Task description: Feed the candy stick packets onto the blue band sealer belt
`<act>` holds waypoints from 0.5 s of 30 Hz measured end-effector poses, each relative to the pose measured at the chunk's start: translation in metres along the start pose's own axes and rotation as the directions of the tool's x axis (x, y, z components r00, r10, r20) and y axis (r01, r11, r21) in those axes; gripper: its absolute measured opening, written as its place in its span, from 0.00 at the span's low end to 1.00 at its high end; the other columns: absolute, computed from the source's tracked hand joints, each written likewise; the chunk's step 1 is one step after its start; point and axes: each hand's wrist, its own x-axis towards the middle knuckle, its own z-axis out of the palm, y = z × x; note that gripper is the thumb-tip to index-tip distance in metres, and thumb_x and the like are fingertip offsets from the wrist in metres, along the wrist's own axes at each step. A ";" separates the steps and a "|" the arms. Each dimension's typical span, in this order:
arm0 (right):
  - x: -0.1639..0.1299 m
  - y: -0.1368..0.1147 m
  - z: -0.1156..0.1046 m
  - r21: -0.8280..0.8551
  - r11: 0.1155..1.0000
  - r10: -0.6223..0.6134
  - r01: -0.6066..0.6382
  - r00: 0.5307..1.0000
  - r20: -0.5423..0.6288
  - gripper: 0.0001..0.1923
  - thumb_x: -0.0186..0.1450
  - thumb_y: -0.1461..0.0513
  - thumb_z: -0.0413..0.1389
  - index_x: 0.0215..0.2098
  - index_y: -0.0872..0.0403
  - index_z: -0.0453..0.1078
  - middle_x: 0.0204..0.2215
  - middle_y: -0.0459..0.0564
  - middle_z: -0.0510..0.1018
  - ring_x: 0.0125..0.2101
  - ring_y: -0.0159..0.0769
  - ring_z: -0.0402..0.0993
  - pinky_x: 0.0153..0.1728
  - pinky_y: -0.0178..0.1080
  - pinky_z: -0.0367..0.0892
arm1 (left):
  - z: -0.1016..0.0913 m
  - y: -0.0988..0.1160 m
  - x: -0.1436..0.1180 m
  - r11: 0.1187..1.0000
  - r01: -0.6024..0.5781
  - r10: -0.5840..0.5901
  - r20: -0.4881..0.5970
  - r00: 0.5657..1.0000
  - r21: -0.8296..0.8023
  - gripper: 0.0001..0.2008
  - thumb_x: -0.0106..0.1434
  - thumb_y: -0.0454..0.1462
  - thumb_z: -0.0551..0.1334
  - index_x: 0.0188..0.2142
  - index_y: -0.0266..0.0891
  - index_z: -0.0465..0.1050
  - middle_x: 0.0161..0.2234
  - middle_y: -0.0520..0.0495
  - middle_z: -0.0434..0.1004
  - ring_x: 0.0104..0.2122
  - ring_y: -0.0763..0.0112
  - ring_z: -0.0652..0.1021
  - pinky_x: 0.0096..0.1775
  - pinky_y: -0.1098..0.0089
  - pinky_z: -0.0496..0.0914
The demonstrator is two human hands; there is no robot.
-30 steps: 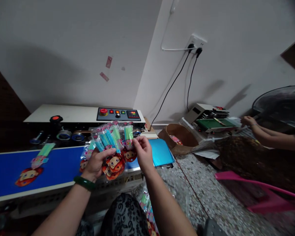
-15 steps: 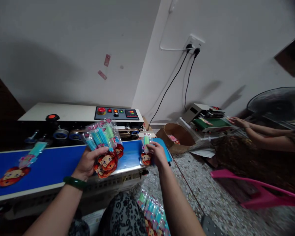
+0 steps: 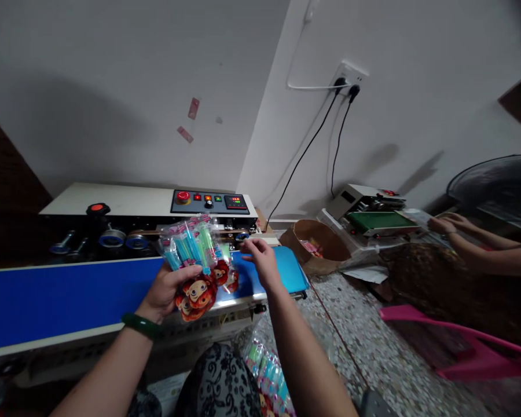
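Note:
My left hand [image 3: 167, 289] grips a fanned bunch of clear packets [image 3: 191, 250] with blue and green sticks and cartoon-face cards, held over the blue conveyor belt [image 3: 69, 295]. My right hand [image 3: 260, 263] hovers just right of the bunch with its fingers apart and nothing in it, above the belt's right end. One single packet [image 3: 229, 277] lies on the belt between the bunch and my right hand, partly hidden by the bunch.
The sealing machine's control panel [image 3: 208, 201] and rollers [image 3: 113, 237] run behind the belt. More packets [image 3: 264, 370] lie by my lap. A cardboard box [image 3: 316, 240], a second small machine [image 3: 373, 211], another person's hand [image 3: 447, 223] and a pink plastic seat [image 3: 460, 347] are to the right.
My right hand took one packet from the bunch, laid it on the belt's right end, let go and came back toward the bunch. The earlier packet rode left out of view.

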 end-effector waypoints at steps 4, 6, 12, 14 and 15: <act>-0.034 -0.022 0.026 0.025 0.973 -0.228 0.229 0.946 0.230 0.09 0.49 0.59 0.60 0.26 0.54 0.67 0.30 0.46 0.74 0.33 0.33 0.70 0.34 0.36 0.66 | 0.007 -0.004 -0.002 0.999 -0.003 0.000 0.089 0.996 0.032 0.10 0.42 0.31 0.68 0.27 0.35 0.74 0.28 0.49 0.78 0.26 0.67 0.76 0.32 0.67 0.71; -0.041 -0.026 0.034 0.028 0.956 -0.290 0.290 0.937 0.192 0.09 0.48 0.60 0.61 0.22 0.55 0.66 0.30 0.46 0.73 0.33 0.33 0.69 0.35 0.35 0.65 | 0.009 -0.006 -0.001 0.999 -0.012 0.007 0.098 0.995 0.048 0.11 0.42 0.31 0.68 0.29 0.35 0.74 0.27 0.49 0.77 0.26 0.68 0.76 0.33 0.67 0.71; -0.041 -0.013 0.034 0.183 0.960 -0.232 0.213 0.969 0.087 0.08 0.54 0.59 0.57 0.26 0.53 0.61 0.25 0.42 0.71 0.27 0.29 0.68 0.29 0.32 0.64 | 0.011 -0.012 0.002 0.998 -0.037 0.036 0.035 0.999 0.047 0.10 0.43 0.31 0.67 0.28 0.35 0.73 0.28 0.49 0.78 0.27 0.67 0.76 0.34 0.66 0.71; -0.041 -0.009 0.033 0.165 0.968 -0.207 0.189 0.973 0.101 0.10 0.52 0.59 0.58 0.30 0.52 0.63 0.25 0.41 0.71 0.27 0.29 0.68 0.30 0.32 0.64 | 0.012 -0.013 0.002 0.999 -0.017 0.014 0.047 0.999 0.048 0.09 0.44 0.32 0.67 0.29 0.35 0.73 0.30 0.49 0.78 0.29 0.66 0.77 0.35 0.66 0.71; -0.041 -0.008 0.033 0.153 0.971 -0.199 0.181 0.974 0.106 0.11 0.51 0.60 0.59 0.31 0.52 0.64 0.26 0.42 0.72 0.28 0.30 0.68 0.31 0.32 0.64 | 0.013 -0.014 0.003 0.999 -0.007 0.005 0.053 0.999 0.050 0.09 0.44 0.32 0.67 0.29 0.35 0.73 0.31 0.49 0.78 0.29 0.65 0.77 0.35 0.66 0.71</act>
